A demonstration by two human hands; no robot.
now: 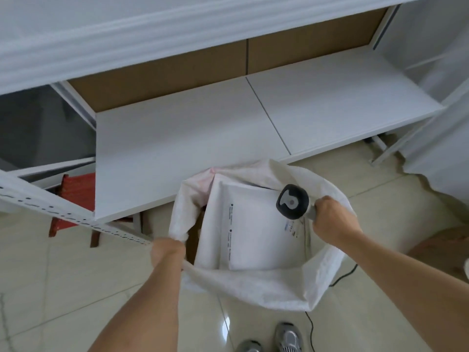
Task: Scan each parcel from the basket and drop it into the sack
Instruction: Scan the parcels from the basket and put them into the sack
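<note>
At the far left, a red patterned stool is seen under the edge of the white metal shelf, clear of the work. Next, the left hand is clenched on a bunched fold of the white woven plastic sack at its left rim; the rim is pulled outward and held up there, evidently so that the mouth is kept wide and the limp cloth does not collapse. Inside the open mouth a flat white padded mailer parcel is seen, leaning on edge with small dark print along its left border and a label near its right edge; it appears already dropped in, with other white packets seemingly behind it. Further right, the grey-and-black handheld barcode scanner is gripped by its handle in the right hand, whose fingers are wrapped round the handle at the sack's right rim. Whether the rim is also pinched by that hand cannot be told. A thin black cable trails over the tiled floor. The basket is not in view.
</note>
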